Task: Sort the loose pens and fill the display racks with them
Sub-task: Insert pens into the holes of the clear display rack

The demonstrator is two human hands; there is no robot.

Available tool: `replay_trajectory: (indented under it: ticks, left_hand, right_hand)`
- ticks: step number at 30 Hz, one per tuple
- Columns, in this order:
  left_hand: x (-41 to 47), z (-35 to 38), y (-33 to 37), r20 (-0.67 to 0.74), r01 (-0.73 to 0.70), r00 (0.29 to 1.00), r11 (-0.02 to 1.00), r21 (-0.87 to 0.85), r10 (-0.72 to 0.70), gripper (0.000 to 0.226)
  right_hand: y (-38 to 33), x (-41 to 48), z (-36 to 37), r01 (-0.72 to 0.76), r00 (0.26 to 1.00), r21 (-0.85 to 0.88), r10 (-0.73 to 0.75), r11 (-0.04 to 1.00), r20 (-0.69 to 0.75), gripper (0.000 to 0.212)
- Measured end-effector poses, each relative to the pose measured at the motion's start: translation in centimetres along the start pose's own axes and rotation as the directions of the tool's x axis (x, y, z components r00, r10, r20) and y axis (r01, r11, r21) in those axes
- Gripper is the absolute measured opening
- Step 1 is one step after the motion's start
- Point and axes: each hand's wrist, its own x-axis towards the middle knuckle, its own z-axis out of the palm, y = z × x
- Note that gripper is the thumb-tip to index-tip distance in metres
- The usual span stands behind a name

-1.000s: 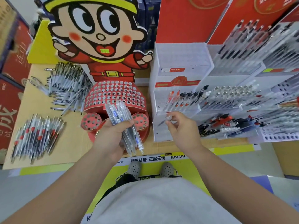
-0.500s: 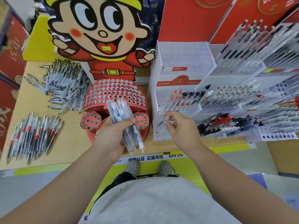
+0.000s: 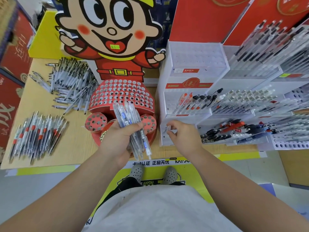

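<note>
My left hand [image 3: 119,138] grips a bundle of clear pens with blue labels [image 3: 130,121] above the red rack with round holes [image 3: 122,96]. My right hand [image 3: 183,135] pinches a single clear pen [image 3: 167,128] in front of the lowest tier of the white stepped rack [image 3: 184,96]. That rack holds a short row of red and black pens [image 3: 195,102] on its middle tier. Two loose piles lie on the wooden table: clear and black pens [image 3: 70,84] at the back left, red-banded pens [image 3: 36,134] at the front left.
A cartoon figure cut-out [image 3: 110,34] stands behind the red rack. More white racks full of pens [image 3: 260,104] fill the right side. Red boxes [image 3: 11,64] line the left edge. The table's front edge [image 3: 50,166] runs just ahead of my feet.
My right hand with its single pen has shifted slightly toward the lowest tier of the white rack. My left hand keeps the bundle in the same place.
</note>
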Motion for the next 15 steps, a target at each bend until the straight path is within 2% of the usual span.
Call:
replay_trajectory:
  ticks: [11, 15]
  left_hand:
    - [-0.6, -0.1, -0.4, -0.003, -0.018, 1.0, 1.0, 0.016, 0.018, 0.023]
    - [-0.6, 0.3, -0.4, 0.018, -0.01, 1.0, 0.999, 0.048, 0.009, 0.02]
  right_hand:
    - [0.5, 0.5, 0.7, 0.011, 1.0, -0.006, -0.011, 1.0, 0.014, 0.02]
    - [-0.2, -0.3, -0.6, -0.053, 0.999, 0.05, 0.053, 0.997, 0.004, 0.049]
